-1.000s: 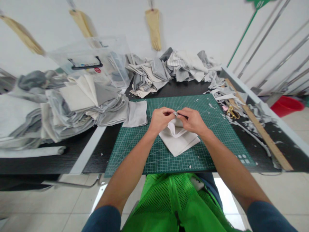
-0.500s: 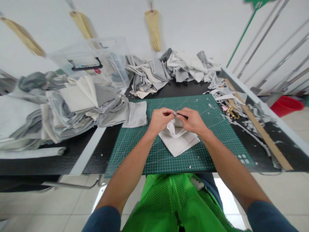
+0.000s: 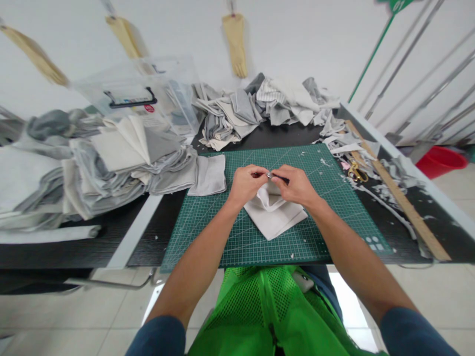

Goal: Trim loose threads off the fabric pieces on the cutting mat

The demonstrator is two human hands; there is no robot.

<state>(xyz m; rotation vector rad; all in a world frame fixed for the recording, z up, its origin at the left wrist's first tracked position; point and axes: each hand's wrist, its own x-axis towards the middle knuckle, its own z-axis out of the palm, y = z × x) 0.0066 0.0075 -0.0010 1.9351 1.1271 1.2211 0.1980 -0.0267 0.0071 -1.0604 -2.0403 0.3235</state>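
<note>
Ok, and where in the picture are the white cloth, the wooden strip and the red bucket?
White cloth (image 3: 272,220), head view, its flat lower part below the hands.
Wooden strip (image 3: 398,194), head view, about midway along its length.
Red bucket (image 3: 440,163), head view, its outer side.

Right of and beyond the grip, a green sign reads "01" in white. Left beyond the grip, lettering on the clear plastic box and its round red sticker is too blurred.
</note>
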